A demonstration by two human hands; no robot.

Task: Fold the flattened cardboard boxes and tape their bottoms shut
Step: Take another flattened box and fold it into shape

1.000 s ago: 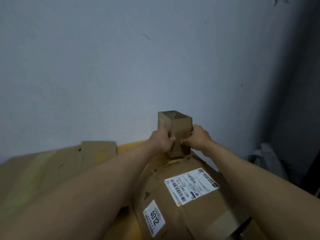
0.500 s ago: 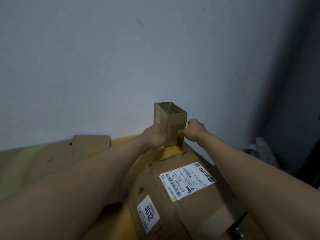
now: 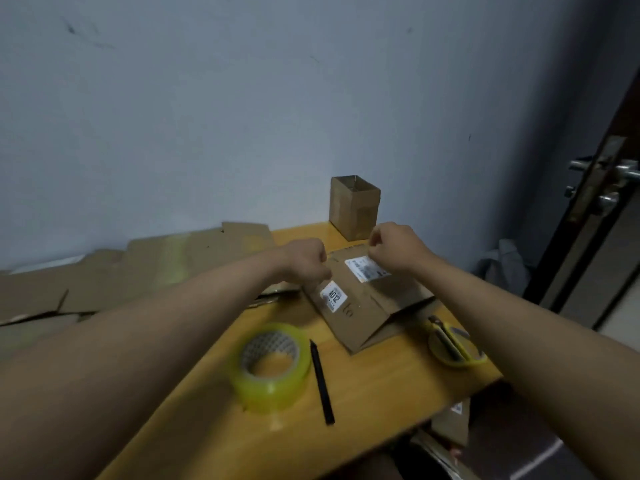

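Both hands have left the small box (image 3: pixel 354 206); left hand (image 3: pixel 304 263) and right hand (image 3: pixel 396 247), fingers curled, reach the flat box (image 3: pixel 367 306), light and stiff, best gripped at its edges.

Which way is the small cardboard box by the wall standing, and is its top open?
Upright, top open: the small cardboard box stands on the table, its rim showing.

Yellowish tape roll (image 3: pixel 272 367), brown boxes (image 3: pixel 354 206).

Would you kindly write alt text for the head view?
Both hands, left hand and right hand, hover with curled fingers over a flattened labelled box on a yellow table; a small folded box stands behind, a tape roll nearer.
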